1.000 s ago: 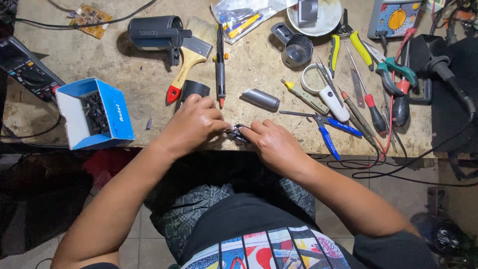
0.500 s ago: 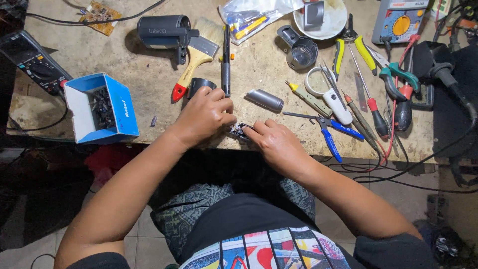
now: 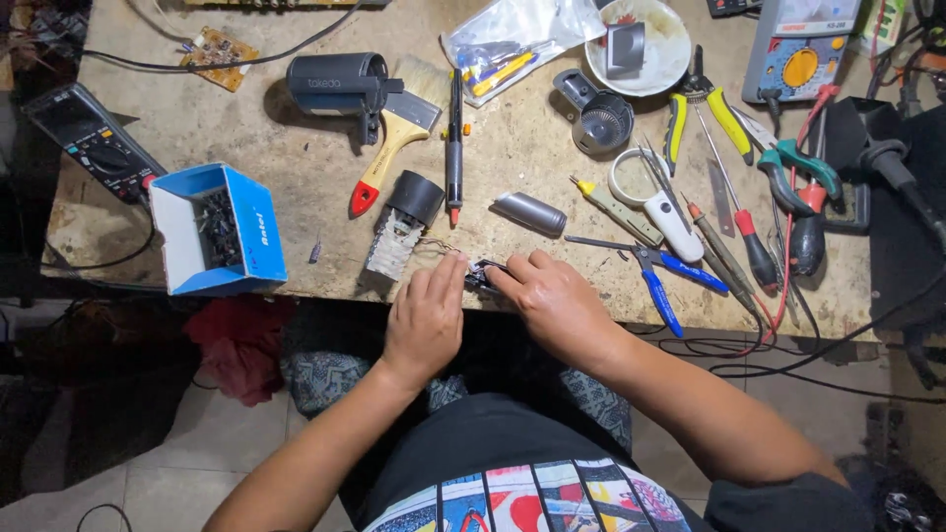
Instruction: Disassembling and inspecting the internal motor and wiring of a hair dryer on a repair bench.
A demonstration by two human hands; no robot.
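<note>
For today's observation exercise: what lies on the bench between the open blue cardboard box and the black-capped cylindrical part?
In the head view, only a small dark screw lies between the blue box and the black-capped part; otherwise bare worn benchtop.

Tools spread over a worn desk (image 3: 296,187)

A blue box (image 3: 219,232) of small dark parts stands at the left edge, near a black multimeter (image 3: 94,138). A yellow-handled paintbrush (image 3: 394,148) lies beside a black cylinder (image 3: 340,84) and a black pen-like tool (image 3: 454,148). To the right lie a grey capsule (image 3: 530,213), blue-handled pliers (image 3: 655,276), yellow-handled pliers (image 3: 702,108) and a white bowl (image 3: 641,49).
</note>
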